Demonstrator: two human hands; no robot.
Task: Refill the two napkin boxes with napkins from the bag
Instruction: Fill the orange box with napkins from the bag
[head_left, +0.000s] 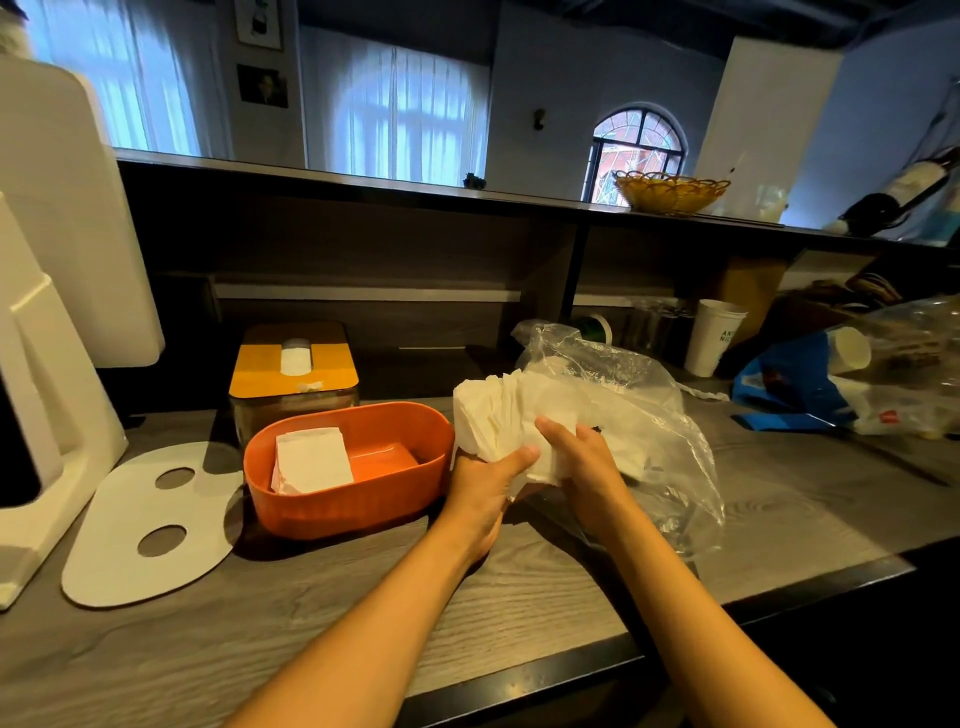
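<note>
An open orange napkin box (363, 499) stands on the wooden counter with a few white napkins (310, 460) leaning at its left end. Behind it stands a second box with a yellow lid (249, 376), a napkin showing in its slot. A thick stack of white napkins (498, 415) sticks out of the mouth of a clear plastic bag (639, 410) just right of the orange box. My left hand (485, 480) grips the stack from below, thumb on top. My right hand (582, 457) holds the stack at the bag's mouth, fingers curled over it.
The orange box's flat white lid (124, 535) with two holes lies at the left beside a white stand (47, 426). A paper cup (711, 338), a blue-and-clear bag of cups (810, 384) and clutter fill the right. A raised shelf (363, 182) carries a wicker basket (670, 192).
</note>
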